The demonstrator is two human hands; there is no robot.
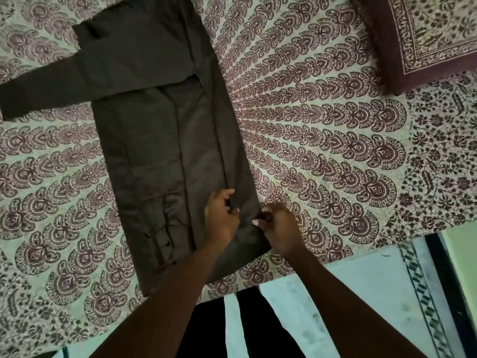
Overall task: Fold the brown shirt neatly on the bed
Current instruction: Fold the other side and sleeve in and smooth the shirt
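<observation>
The brown shirt (154,130) lies flat on the bed (322,140) as a long strip. One sleeve is folded down over its body, cuff and button near the hem. The other sleeve (38,91) stretches out to the left. Near the strip's lower right, my left hand (222,215) pinches a fold of the shirt's cloth. My right hand (278,226) pinches the shirt's right edge just beside it.
The bed carries a cream and maroon patterned sheet. A pillow (423,40) with a maroon border lies at the top right. The bed's edge runs along the bottom, with pale floor (361,293) and a patterned tile strip below it.
</observation>
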